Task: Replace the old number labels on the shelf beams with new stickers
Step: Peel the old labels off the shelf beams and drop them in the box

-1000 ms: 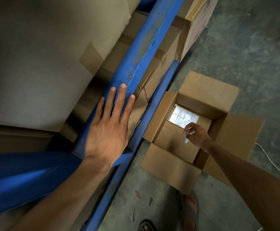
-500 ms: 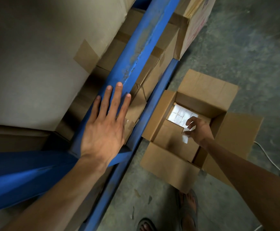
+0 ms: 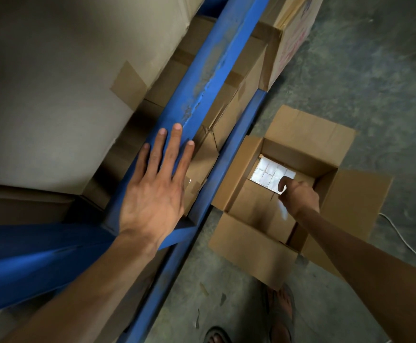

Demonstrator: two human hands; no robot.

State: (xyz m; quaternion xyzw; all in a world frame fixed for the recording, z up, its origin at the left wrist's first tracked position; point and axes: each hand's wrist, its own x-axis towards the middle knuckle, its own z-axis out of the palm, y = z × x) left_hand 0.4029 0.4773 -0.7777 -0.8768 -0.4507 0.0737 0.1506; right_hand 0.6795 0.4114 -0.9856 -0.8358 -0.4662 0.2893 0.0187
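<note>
My left hand [image 3: 152, 194] lies flat, fingers spread, on the scuffed blue shelf beam [image 3: 209, 70]; no label shows on the visible part of the beam. My right hand [image 3: 298, 196] reaches down into an open cardboard box [image 3: 313, 134] on the floor. Its index finger touches a white sheet of stickers [image 3: 268, 175] at the box bottom. A small blurred white paper slip [image 3: 283, 211] hangs from under the same hand, apparently pinched in its fingers.
Big cartons [image 3: 53, 95] fill the shelf above the beam and smaller taped ones [image 3: 229, 102] sit below it. A lower blue beam [image 3: 239, 134] runs beside the box. A white cable [image 3: 400, 238] lies on the concrete floor; my sandalled foot [image 3: 282, 315] stands near the box.
My right hand has moved deeper into the box toward the sticker sheet, and its index finger now rests on it. My left hand stays flat on the beam.
</note>
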